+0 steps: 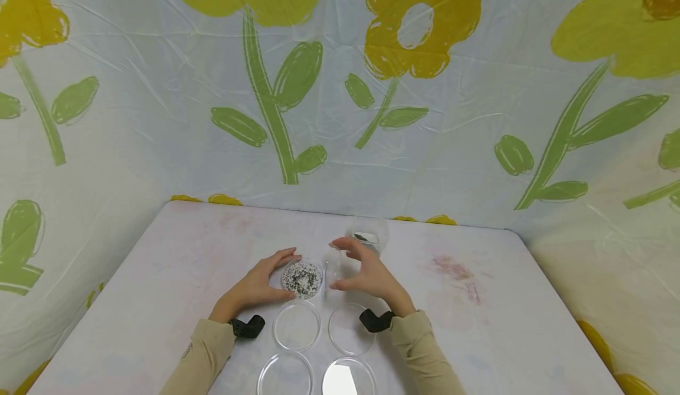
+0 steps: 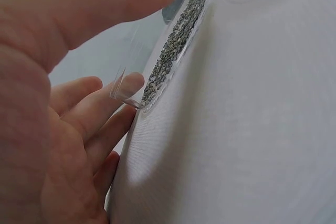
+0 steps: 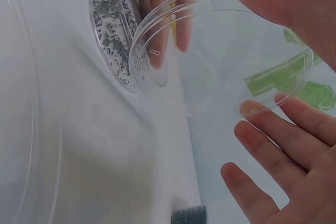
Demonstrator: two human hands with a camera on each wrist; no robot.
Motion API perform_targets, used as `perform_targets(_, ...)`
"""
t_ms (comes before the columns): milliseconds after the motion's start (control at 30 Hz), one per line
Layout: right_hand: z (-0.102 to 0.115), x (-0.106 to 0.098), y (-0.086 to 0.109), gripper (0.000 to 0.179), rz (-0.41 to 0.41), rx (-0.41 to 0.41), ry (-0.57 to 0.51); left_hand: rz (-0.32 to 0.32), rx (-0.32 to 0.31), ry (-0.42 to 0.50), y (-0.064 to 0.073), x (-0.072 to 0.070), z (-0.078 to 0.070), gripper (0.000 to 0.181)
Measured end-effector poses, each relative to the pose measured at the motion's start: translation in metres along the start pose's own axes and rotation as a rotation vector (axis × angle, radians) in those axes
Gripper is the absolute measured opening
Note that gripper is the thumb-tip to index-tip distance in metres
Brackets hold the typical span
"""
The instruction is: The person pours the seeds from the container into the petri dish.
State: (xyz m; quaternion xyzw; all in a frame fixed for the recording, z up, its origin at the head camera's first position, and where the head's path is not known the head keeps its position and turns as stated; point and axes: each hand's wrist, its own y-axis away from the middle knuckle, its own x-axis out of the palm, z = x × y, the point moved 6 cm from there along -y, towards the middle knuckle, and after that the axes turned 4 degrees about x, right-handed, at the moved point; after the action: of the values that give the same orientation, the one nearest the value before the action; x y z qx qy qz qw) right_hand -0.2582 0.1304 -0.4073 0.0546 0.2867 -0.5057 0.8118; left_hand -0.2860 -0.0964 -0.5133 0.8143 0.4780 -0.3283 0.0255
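Observation:
A round petri dish holding white and dark granules sits on the table. My left hand grips it by the rim, thumb on the near side and fingers on the far side. In the left wrist view, the dark granules show through the clear wall. Just to the right, my right hand holds a clear petri dish part, lid or base, by its edge between thumb and fingers. This part is tilted up on its side, see-through, with a small letter B on it.
Several clear round dishes or lids, among them one dish and another, lie in front of the hands. Behind the right hand stands a translucent container with something dark in it. A flower-patterned cloth hangs behind the table.

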Motion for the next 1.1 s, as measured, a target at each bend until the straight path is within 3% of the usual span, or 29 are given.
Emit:
perform_targets(367, 0.010, 0.006, -0.007, 0.078, 0.015, -0.023, 0.002, -0.003, 0.027, -0.003, 0.000, -0.001, -0.003, 0.087)
perform_targets(667, -0.024, 0.016, -0.020, 0.078, 0.012, -0.029, 0.025, 0.004, 0.005, -0.023, -0.001, 0.000, -0.003, 0.093)
perform_targets(1100, -0.021, 0.029, -0.031, 0.076, 0.076, -0.007, 0.082, 0.005, -0.001, -0.039, -0.001, -0.001, -0.004, 0.094)
